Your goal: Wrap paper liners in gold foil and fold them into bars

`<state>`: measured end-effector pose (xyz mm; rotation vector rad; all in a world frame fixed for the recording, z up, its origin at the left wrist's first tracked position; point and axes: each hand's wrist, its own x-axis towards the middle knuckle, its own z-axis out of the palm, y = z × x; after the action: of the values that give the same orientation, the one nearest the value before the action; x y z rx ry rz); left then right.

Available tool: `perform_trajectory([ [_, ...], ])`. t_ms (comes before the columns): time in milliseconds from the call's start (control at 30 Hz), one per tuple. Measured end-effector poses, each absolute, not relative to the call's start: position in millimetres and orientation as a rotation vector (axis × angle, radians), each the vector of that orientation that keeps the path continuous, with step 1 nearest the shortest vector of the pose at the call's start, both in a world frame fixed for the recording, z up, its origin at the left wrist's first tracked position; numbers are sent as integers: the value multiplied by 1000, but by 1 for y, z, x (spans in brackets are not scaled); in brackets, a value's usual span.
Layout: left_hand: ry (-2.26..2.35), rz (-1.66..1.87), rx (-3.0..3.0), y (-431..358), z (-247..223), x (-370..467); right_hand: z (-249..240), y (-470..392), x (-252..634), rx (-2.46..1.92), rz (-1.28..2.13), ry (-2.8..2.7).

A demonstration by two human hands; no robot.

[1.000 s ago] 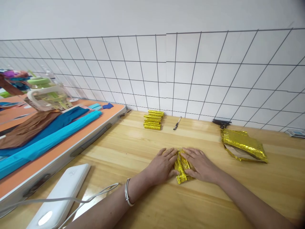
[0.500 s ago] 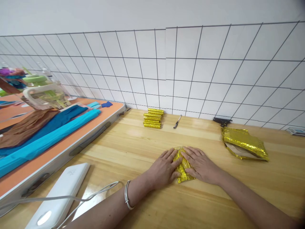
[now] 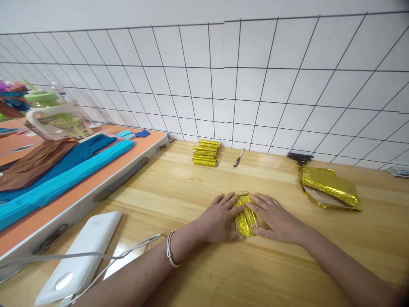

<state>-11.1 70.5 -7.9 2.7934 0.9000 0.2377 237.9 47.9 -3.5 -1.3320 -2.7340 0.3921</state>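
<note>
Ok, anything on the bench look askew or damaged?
Nothing damaged. The loose gold foil sheets at the right lie crumpled and skewed, unlike the neat stack of folded gold pieces by the wall.

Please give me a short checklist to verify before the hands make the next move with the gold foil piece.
1. Left hand flat on the gold foil piece: ok.
2. Right hand flat on its other side: ok.
3. Piece lies flat on the wooden table: ok.
4. Crease sharp underneath: cannot tell.
5. Stack of folded gold pieces tidy by the wall: ok.
6. Loose gold sheets apart from both hands: ok.
</note>
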Motion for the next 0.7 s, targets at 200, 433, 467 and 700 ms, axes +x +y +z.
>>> perform_trajectory([
  [200,827,209,2807,77,-9,-13,-3,29,240,-1273,363,-2729],
  [433,797,248,2811,73,-2,-13,7,29,242,-1229,384,-2774],
  [467,787,247,2811,72,-1,-13,8,29,242,-1225,367,-2783],
  [700,728,234,2819,66,2,-16,5,22,241,-1141,180,-2817],
])
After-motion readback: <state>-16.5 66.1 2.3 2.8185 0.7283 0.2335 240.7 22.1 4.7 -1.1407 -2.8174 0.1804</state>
